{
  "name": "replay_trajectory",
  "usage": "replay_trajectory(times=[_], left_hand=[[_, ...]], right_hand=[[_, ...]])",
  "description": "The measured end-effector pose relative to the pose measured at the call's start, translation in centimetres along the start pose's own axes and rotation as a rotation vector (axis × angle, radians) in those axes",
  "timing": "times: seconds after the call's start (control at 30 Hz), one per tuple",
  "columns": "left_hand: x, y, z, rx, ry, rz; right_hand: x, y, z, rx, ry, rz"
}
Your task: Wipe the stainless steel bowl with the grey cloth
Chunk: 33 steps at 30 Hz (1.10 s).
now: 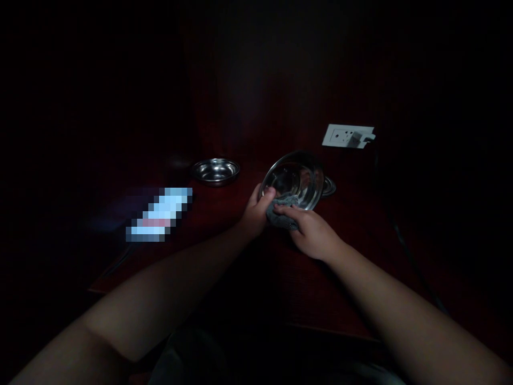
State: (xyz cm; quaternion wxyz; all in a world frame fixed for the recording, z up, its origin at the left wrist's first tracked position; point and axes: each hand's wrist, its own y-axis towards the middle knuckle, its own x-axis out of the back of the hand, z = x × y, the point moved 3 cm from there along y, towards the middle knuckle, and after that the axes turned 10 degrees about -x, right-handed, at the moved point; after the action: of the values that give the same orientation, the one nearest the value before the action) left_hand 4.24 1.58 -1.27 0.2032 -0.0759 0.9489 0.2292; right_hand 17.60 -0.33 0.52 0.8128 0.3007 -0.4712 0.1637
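A shiny metal bowl [280, 176] is held up and tilted, its hollow side facing me. My left hand [256, 214] grips its lower left rim, thumb on the inside and fingers behind. In my right hand [315, 232] is a bunched grey cloth [284, 219], pressed against the bowl's lower rim. The fingers of that hand are closed around the cloth, partly hidden by it. Behind the bowl, at its right, the edge of another round metal dish [329, 186] shows.
On the dark red table [320, 294] a second shallow metal bowl [216, 171] stands at the back left. A lit, blurred-out screen [160, 216] is at the left. A white wall socket [340, 136] with a plug sits at the back right; a dark cable [401, 238] runs down the right side.
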Motion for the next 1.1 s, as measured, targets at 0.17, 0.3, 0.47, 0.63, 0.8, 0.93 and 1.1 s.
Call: replay_trajectory(times=[0.17, 0.3, 0.47, 0.63, 0.8, 0.93, 1.1], left_hand=[[-0.1, 0.2, -0.1, 0.004, -0.058, 0.068], [0.2, 0.4, 0.0, 0.016, -0.043, 0.081], [0.2, 0.4, -0.4, 0.018, -0.067, 0.124], [0.2, 0.1, -0.3, 0.052, -0.122, 0.162], [0.3, -0.3, 0.7, 0.124, -0.185, 0.168], [-0.1, -0.4, 0.8, 0.207, -0.222, 0.186], [-0.7, -0.6, 0.4, 0.232, -0.289, 0.217]], right_hand=[[-0.1, 0.3, -0.7, -0.131, -0.110, -0.048], [-0.3, 0.4, -1.0, -0.117, -0.105, -0.047], [-0.2, 0.2, -1.0, -0.091, -0.049, -0.068], [0.3, 0.0, -0.3, 0.028, 0.041, -0.090], [0.4, -0.2, 0.6, 0.199, 0.159, -0.047], [0.0, -0.4, 0.8, 0.268, 0.215, -0.025], [-0.5, -0.3, 0.6, 0.191, 0.159, -0.031]])
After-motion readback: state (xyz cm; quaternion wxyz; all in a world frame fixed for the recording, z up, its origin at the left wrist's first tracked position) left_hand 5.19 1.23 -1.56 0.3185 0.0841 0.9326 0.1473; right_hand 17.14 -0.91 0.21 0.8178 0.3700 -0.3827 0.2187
